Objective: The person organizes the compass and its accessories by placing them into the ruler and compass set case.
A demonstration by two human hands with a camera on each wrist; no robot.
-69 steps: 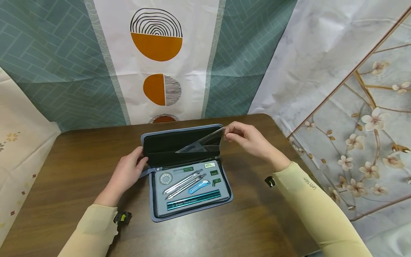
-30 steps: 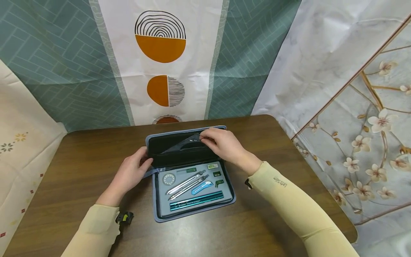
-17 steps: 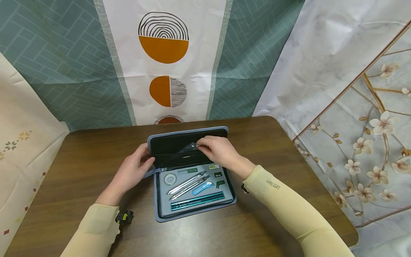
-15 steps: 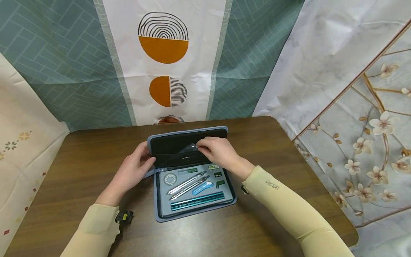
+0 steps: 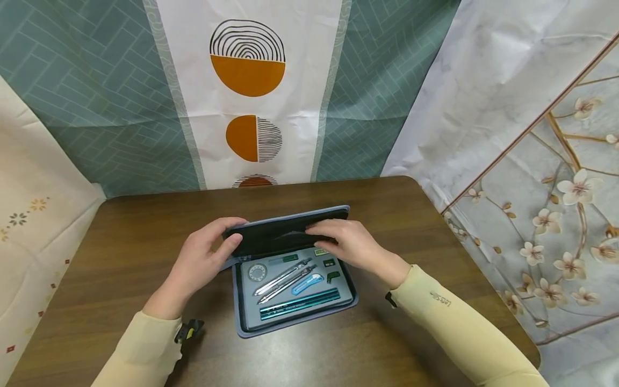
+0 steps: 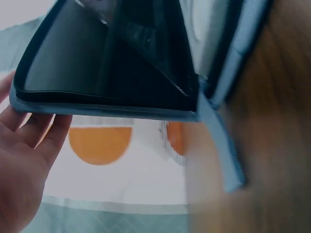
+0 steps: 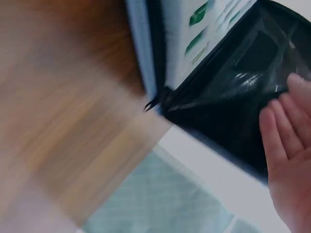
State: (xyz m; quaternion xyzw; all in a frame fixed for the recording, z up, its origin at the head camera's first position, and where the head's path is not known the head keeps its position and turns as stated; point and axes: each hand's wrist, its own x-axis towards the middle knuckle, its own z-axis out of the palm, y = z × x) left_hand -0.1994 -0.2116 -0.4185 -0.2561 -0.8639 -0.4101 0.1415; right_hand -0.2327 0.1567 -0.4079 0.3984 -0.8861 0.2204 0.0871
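Observation:
A blue zip case lies unfolded on the table, its black-lined lid tilted up. My left hand grips the lid's left edge, thumb inside and fingers behind it, as the left wrist view also shows. Against the lid's inner pocket, my right hand touches the lining with fairly straight fingers. A clear triangular set square sits mostly inside that pocket, only a small part showing above its edge. The grey tray below holds two compasses, a light-blue cutter and dark teal pencils.
Also in the tray are a round white disc, an eraser and small green pieces. A blue strap hangs at the lid's hinge corner. The brown table ends at the patterned curtain behind.
My right hand has carried the set square from the lid's right side down into the pocket, and its fingers have loosened. The lid now tilts further forward, my left hand higher on its edge.

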